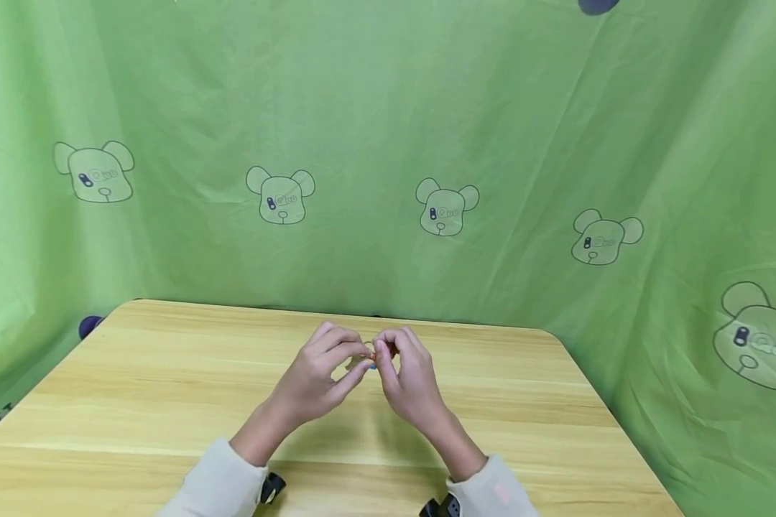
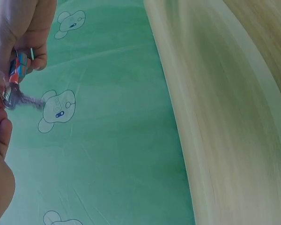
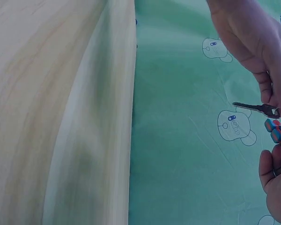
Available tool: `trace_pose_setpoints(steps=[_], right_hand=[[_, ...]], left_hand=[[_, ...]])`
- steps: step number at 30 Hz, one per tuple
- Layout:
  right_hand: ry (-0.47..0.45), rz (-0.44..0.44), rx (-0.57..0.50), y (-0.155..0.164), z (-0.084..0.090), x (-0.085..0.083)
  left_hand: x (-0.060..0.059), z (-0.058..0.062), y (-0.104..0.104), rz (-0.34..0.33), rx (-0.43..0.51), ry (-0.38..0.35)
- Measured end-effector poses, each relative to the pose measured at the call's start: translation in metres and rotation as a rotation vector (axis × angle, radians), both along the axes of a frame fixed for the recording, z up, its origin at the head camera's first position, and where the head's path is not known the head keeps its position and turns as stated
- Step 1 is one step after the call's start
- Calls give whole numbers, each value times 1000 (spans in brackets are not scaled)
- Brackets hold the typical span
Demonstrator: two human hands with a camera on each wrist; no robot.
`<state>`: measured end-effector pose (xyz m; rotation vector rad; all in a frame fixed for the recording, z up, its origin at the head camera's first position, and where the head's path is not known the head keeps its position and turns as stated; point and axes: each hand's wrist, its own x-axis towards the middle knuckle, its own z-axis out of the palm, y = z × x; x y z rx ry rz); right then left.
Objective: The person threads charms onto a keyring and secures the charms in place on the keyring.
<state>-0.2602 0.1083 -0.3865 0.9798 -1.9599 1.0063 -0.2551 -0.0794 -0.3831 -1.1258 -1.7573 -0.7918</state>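
Both hands meet above the table, close together, around a small bunch with a key. My left hand [image 1: 317, 373] pinches at the thin metal key ring [image 2: 4, 96]; its fingertips partly cover it. From the ring a dark metal key [image 3: 255, 108] hangs, its blade pointing down toward the table. My right hand [image 1: 410, 377] pinches a small orange and blue piece [image 2: 19, 68], which looks like a keychain charm, beside the key's head. In the right wrist view its blue and orange ends [image 3: 273, 131] stick out past the fingers. How the charm joins the ring is hidden.
A light wood-grain table [image 1: 136, 402] lies beneath the hands, with rounded far corners. Behind it and at both sides hangs a green curtain [image 1: 375, 108] printed with bear heads. Dark devices [image 1: 272, 488] are strapped at the cuffs.
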Motion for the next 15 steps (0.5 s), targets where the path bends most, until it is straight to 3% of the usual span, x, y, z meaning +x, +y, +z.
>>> trace_pose_setpoints(steps=[15], right_hand=[[63,-34,34,-2,-1,0]], left_hand=[[3,6,-2,80,-30,11]])
